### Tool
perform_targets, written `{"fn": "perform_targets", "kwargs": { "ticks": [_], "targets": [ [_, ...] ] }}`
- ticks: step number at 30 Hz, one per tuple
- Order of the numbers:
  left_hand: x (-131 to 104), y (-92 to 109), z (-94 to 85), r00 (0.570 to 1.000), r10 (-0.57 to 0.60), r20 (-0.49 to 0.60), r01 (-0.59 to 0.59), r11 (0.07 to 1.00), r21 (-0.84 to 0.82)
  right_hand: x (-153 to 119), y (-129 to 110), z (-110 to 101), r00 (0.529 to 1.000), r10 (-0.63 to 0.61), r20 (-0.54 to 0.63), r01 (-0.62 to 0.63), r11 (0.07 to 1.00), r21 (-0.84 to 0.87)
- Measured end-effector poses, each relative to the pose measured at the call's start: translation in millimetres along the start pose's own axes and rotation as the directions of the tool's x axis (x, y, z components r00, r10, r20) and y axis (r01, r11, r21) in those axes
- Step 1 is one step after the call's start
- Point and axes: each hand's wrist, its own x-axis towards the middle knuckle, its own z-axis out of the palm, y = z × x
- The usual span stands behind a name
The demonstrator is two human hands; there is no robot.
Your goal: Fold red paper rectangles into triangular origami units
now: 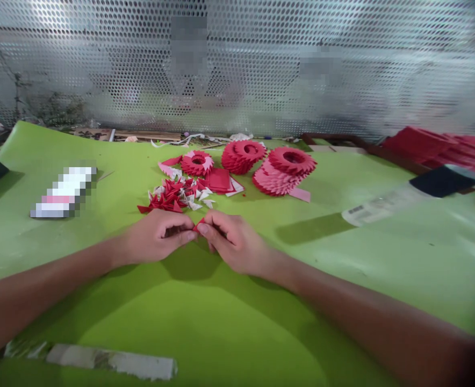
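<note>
My left hand [165,234] and my right hand [234,239] meet over the green table, thumbs and fingertips pinching a small folded red paper piece [198,224] between them. Most of that piece is hidden by the fingers. Just beyond my left hand lies a heap of folded red and white paper triangles [171,194]. Behind it sits a small red and pink paper ring [197,162]. A stack of red paper squares [218,180] is beside the heap. Farther right stand a red paper ring stack [243,156] and a taller pink and red one [285,171].
A blurred-out phone-like object [64,192] lies at the left. At the right is a clear bottle with a dark end [386,201], lying on its side, with red paper stacks [434,148] behind. A perforated metal panel [245,70] closes off the back. A worn tape strip [112,361] marks the front.
</note>
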Motion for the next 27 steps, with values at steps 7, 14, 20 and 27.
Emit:
{"fn": "perform_targets", "kwargs": {
  "ticks": [7, 14, 20, 27],
  "targets": [
    [-1.0, 0.4, -1.7, 0.999, -0.034, -0.027, 0.035, 0.999, 0.025, 3.6, 4.6, -4.2, 0.999, -0.012, 0.030, 0.013, 1.000, -0.022],
    [-0.6, -3.5, -23.4, 0.908, -0.164, -0.387, 0.219, 0.970, 0.103, 23.3, 36.6, -30.3, 0.940, -0.086, -0.329, -0.081, 0.883, -0.462],
    [0.9, -12.1, -30.9, 0.832, -0.213, -0.512, 0.342, 0.924, 0.171, 32.1, 51.6, -35.5, 0.969, 0.018, -0.248, -0.176, 0.757, -0.629],
    [-2.6, -12.1, -28.1, 0.857, 0.014, -0.514, 0.174, 0.933, 0.316, 33.4, 50.3, -39.4, 0.953, 0.004, -0.304, -0.217, 0.710, -0.669]
  ]
}}
